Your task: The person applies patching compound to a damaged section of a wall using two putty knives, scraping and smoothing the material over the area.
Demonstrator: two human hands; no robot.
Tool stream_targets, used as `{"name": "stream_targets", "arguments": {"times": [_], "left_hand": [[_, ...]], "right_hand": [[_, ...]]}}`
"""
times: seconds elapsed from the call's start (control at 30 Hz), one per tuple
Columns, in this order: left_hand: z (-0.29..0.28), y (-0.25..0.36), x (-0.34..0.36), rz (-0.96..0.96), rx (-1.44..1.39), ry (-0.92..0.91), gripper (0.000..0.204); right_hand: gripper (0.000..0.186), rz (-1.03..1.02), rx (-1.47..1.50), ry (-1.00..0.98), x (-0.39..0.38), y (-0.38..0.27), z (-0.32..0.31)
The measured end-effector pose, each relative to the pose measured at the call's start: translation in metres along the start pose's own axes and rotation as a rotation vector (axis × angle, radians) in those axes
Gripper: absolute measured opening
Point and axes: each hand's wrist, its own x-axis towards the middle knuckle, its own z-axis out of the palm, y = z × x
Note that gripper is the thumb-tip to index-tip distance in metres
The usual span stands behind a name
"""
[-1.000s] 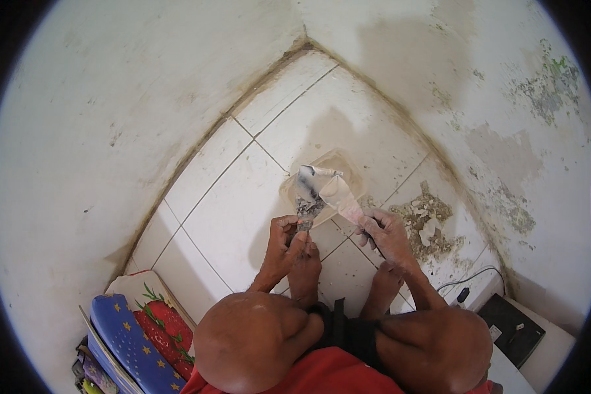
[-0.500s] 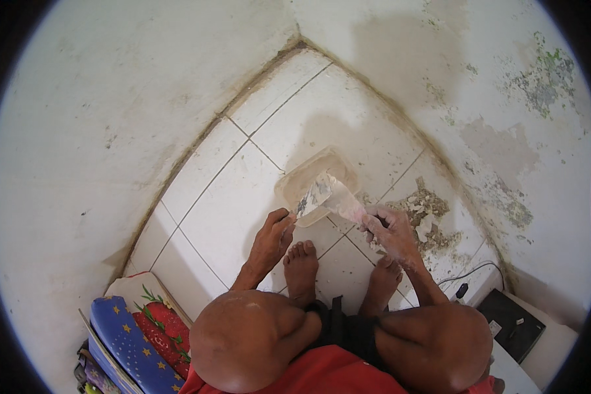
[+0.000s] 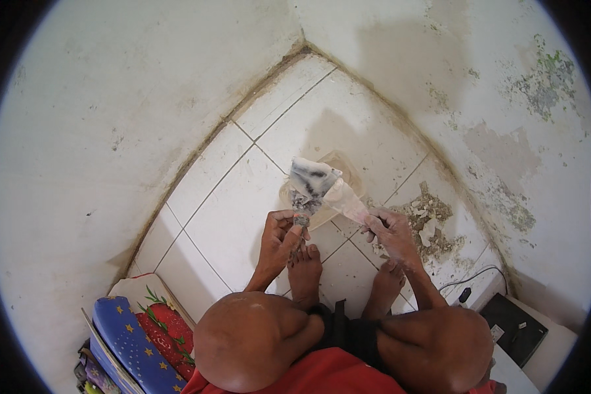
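1. One tub [image 3: 352, 172] on the floor [image 3: 220, 210]; its contents are mostly hidden.
2. Two scrapers above it, overlapping in view: left hand [image 3: 277, 240] grasps the smeared scraper [image 3: 312, 178], right hand [image 3: 391, 233] the pale scraper [image 3: 345, 201].
3. One rubble heap [image 3: 433, 220], right of the tub.
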Motion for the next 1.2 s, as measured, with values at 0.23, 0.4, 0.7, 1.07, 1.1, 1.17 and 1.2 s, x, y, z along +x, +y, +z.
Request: {"name": "stream_targets", "arguments": {"times": [0.23,0.4,0.7,1.07,1.1,1.17,1.2], "left_hand": [[-0.021,-0.024,-0.012,0.237,0.623,-0.167,0.027],[-0.023,-0.009,-0.009,0.02,0.62,-0.188,0.029],[-0.025,-0.008,-0.016,0.137,0.549,-0.128,0.031],[-0.033,0.002,-0.012,0.061,0.314,-0.131,0.027],[-0.03,0.006,-0.01,0.059,0.202,-0.137,0.026],[-0.032,0.004,-0.007,0.035,0.126,-0.157,0.026],[-0.032,0.006,-0.008,0.051,0.085,-0.128,0.025]], "right_hand": [[0.023,0.056,-0.014,0.008,0.002,-0.007,0.001],[0.018,-0.144,0.024,-0.024,0.004,-0.015,-0.006],[0.02,0.056,-0.046,-0.011,0.005,-0.008,-0.006],[0.02,-0.008,-0.073,-0.024,0.006,-0.014,-0.023],[0.021,-0.009,-0.14,-0.062,0.006,-0.012,-0.025],[0.022,0.013,-0.059,-0.031,0.003,-0.013,-0.027],[0.023,0.002,0.038,-0.028,0.006,-0.012,-0.027]]}}
